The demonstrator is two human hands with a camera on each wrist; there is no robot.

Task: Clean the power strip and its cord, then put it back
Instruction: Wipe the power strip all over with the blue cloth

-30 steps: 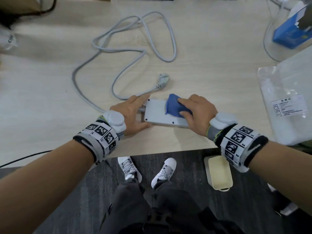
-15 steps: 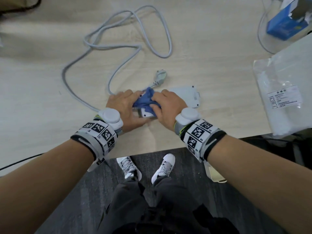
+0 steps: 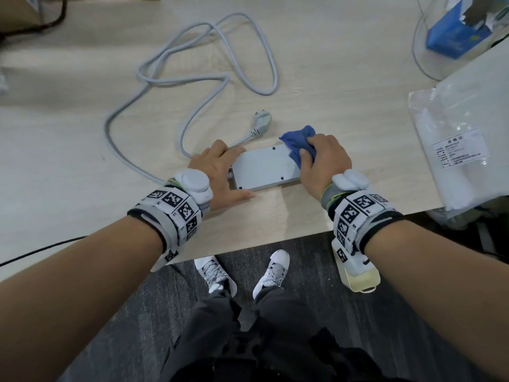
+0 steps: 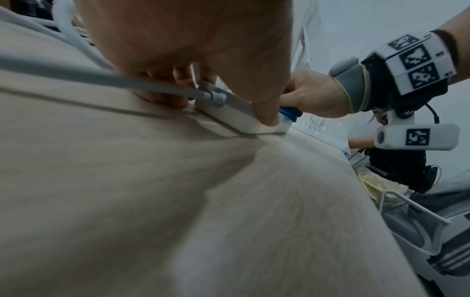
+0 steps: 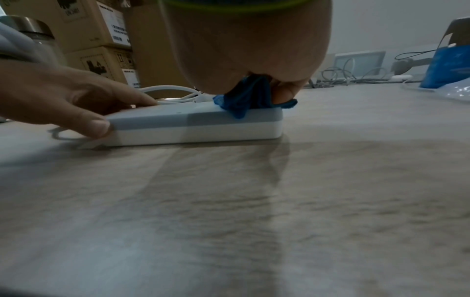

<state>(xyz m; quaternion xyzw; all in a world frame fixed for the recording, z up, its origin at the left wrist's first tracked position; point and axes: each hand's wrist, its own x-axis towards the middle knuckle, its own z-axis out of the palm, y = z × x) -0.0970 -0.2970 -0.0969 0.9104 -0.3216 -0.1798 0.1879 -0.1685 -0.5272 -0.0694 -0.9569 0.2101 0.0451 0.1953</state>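
Two hands are sharing the work: the left hand [image 3: 217,172], fingers spread flat, is bracing the cord end of the power strip [image 3: 264,168] (lying underside up on the table [image 3: 344,78]) so it won't slide, while the right hand [image 3: 323,164] is pinching a bunched blue cloth [image 3: 298,139] against its far end.

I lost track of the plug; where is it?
In the head view, the plug lies on the table just beyond the power strip, left of the blue cloth.

Wooden table [image 3: 330,64]: power strip [image 3: 264,166], cord [image 3: 192,81]
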